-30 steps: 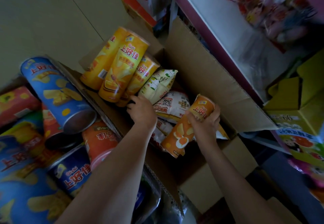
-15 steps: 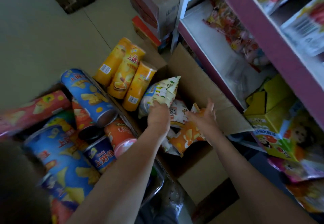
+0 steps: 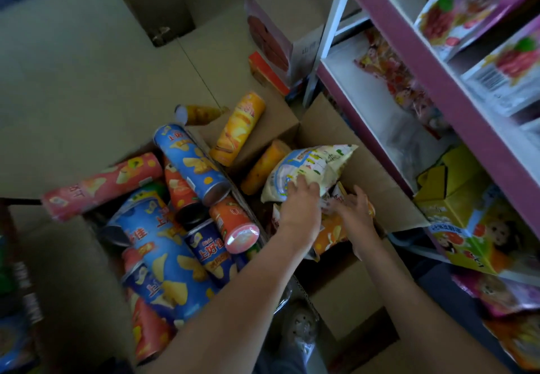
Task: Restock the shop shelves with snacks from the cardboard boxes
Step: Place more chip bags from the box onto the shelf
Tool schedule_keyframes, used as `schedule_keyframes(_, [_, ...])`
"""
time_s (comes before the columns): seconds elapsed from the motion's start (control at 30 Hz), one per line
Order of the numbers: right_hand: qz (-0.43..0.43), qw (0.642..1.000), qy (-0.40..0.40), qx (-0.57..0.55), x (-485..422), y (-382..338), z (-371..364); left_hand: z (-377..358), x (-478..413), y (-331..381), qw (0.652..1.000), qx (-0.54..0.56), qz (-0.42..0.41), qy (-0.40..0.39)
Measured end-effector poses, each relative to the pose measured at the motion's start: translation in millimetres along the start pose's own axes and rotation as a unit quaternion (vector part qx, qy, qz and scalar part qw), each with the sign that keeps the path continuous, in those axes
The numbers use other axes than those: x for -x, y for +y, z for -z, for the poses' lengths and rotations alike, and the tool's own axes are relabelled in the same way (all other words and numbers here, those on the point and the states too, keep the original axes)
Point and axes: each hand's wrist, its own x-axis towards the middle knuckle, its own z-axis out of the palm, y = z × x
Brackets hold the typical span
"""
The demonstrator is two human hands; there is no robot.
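Note:
An open cardboard box (image 3: 362,166) on the floor holds snack bags. My left hand (image 3: 301,202) grips the lower edge of a pale white-green snack bag (image 3: 315,163), which is raised and tilted over the box. My right hand (image 3: 353,210) lies beside it with fingers spread, resting on an orange snack bag (image 3: 328,237) in the box. More bags underneath are mostly hidden by my hands. A pink-edged shelf (image 3: 377,104) with a white board stands just right of the box, with some packets at its back.
A second box (image 3: 73,256) on the left is full of blue, orange and red chip cans. Yellow chip cans (image 3: 238,129) lie loose on the flaps between the boxes. Yellow cartons (image 3: 450,189) and toy packs crowd the lower right. My shoe (image 3: 301,332) is below.
My left hand took hold of the pale bag and lifted it. My right hand let go of the orange bag and lies flat on it. The yellow cans have rolled apart.

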Motion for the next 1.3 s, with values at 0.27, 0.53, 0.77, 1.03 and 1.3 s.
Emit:
schedule_keyframes(0.27, [0.055, 0.995, -0.064, -0.051, 75.9, -81.7, 43.9, 100.1, 86.2, 31.7, 0.992, 0.09, -0.054, 0.065])
schedule_keyframes(0.53, [0.145, 0.967, -0.204, -0.038, 189.9, -165.0, 110.4, 228.8, 197.5, 40.0, 0.955, 0.218, -0.155, 0.126])
schedule_keyframes(0.77, [0.154, 0.962, -0.2, -0.102, 313.4, -181.8, 172.7, 286.2, 270.5, 63.3, 0.901, 0.404, -0.146, 0.061])
schedule_keyframes(1.03, [0.171, 0.963, -0.082, -0.192, 474.2, -145.8, 267.2, 312.2, 349.2, 181.8, 0.866, 0.462, -0.178, -0.07])
schedule_keyframes(1.3, [0.218, 0.884, 0.123, -0.396, 629.5, -47.1, 372.9, 225.4, 485.2, 328.8, 0.787, 0.335, -0.435, -0.28])
